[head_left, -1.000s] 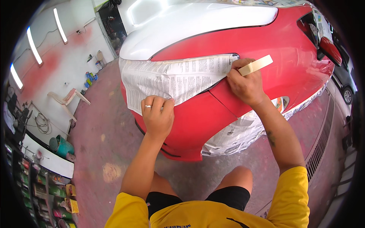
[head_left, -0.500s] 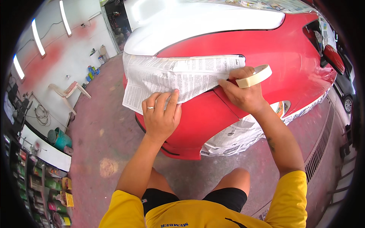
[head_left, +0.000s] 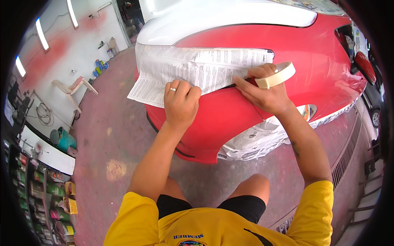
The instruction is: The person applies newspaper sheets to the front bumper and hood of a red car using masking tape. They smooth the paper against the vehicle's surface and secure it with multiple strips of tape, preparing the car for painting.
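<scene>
A newspaper sheet point(head_left: 172, 65) lies over the headlight area at the corner of a red car point(head_left: 230, 108). My left hand point(head_left: 180, 103), a ring on one finger, has its fingers curled at the sheet's lower edge; the fingertips are hidden. A roll of cream masking tape point(head_left: 286, 73) hangs on the fingers of my right hand point(head_left: 266, 90). That hand's thumb and fingertips meet the sheet's right part, by the dark gap beneath it. The sheet's lower left corner juts out past the bodywork.
A white hood point(head_left: 213, 24) rises beyond the sheet. Newspaper point(head_left: 254, 139) covers the wheel below the fender. Left stand a plastic chair point(head_left: 74, 90), a teal bucket point(head_left: 63, 139) and a rack of paint cans point(head_left: 41, 192). A floor grate point(head_left: 342, 164) runs at the right.
My left hand's fingers have gone from stretched out to curled at the sheet's edge. The sheet's lower left corner has swung outward and up. My right hand keeps the tape at nearly the same spot.
</scene>
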